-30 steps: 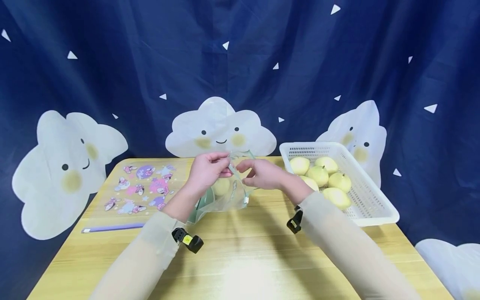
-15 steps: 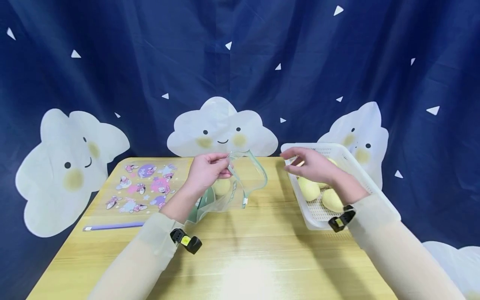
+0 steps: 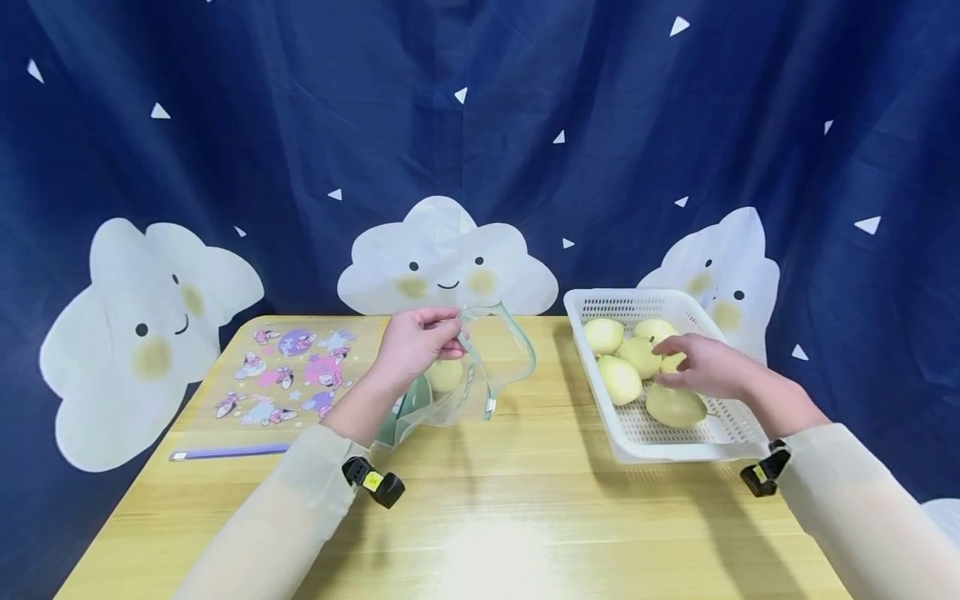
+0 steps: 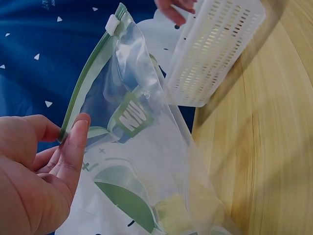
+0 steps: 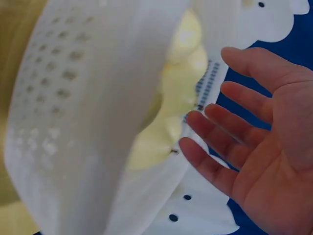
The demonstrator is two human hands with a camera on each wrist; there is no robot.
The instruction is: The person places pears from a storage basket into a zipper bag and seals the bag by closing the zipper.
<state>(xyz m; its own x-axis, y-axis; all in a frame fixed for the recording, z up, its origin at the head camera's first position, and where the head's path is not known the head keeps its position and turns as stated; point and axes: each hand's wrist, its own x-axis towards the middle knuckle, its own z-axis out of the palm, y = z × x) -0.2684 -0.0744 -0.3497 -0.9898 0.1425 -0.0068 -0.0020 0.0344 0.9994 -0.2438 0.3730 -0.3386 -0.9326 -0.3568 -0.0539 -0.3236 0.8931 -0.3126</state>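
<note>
My left hand (image 3: 420,342) pinches the green-edged mouth of a clear zip bag (image 4: 142,147) and holds it up. The bag's white slider (image 4: 112,24) shows at the far end of the opening, and a pale yellow pear (image 3: 446,375) is visible inside the bag. To the right, my right hand (image 3: 705,365) is over the white basket (image 3: 630,446), fingers spread and slightly bent above the pears. Several yellow pears (image 3: 619,380) lie in the basket. In the right wrist view nothing is between the fingers of my right hand (image 5: 259,132).
A flat clear zip bag (image 3: 285,375) with pink and purple cartoon prints lies on the wooden table (image 3: 465,517) at the left, its purple slider strip (image 3: 228,452) toward me. A dark blue curtain (image 3: 450,150) with white clouds hangs behind the table.
My right hand has let go of the bag's mouth and moved right, over the basket of pears. My left hand stays in place, still pinching the bag, whose mouth now gapes wider.
</note>
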